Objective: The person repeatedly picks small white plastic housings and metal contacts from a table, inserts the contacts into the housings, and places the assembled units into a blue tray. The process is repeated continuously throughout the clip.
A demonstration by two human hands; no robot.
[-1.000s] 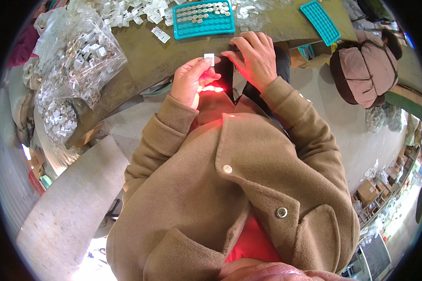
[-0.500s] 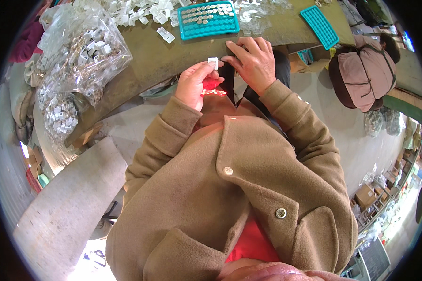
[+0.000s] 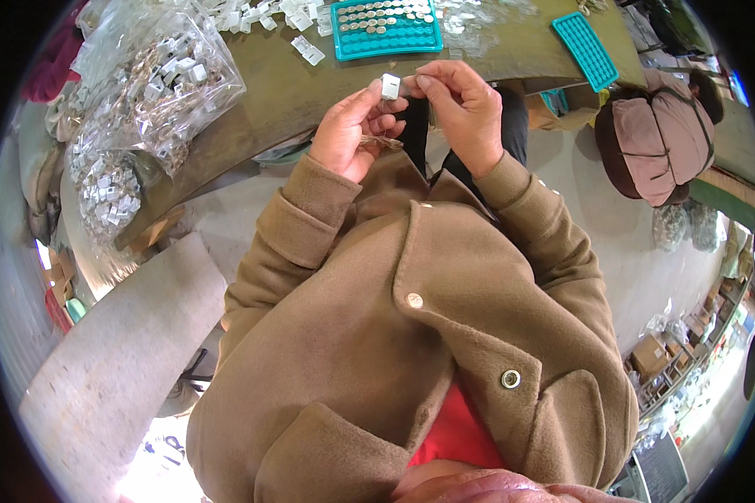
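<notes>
A small white plastic box-like piece (image 3: 390, 86) is pinched between the thumb and fingers of my left hand (image 3: 348, 130), above my lap at the table's near edge. Thin light-brown strands (image 3: 382, 142) show below those fingers; I cannot make out what they are. My right hand (image 3: 461, 109) is closed in a pinch close beside the white piece. Whatever its fingertips hold is too small to name. Beyond my hands a teal tray (image 3: 387, 49) bears rows of round silvery pieces. Two white plastic pieces (image 3: 308, 50) lie left of it.
White pieces (image 3: 268, 15) are heaped at the table's far side, with clear flat bits (image 3: 478, 25) right of the tray. A clear plastic bag (image 3: 172, 92) of pieces stands left. Another teal tray (image 3: 585, 52) lies right. A person (image 3: 658, 138) sits bent over at right.
Both hands have risen slightly toward the table. My right fingers have closed from spread to a pinch near the white piece. A red glow under my left hand has gone.
</notes>
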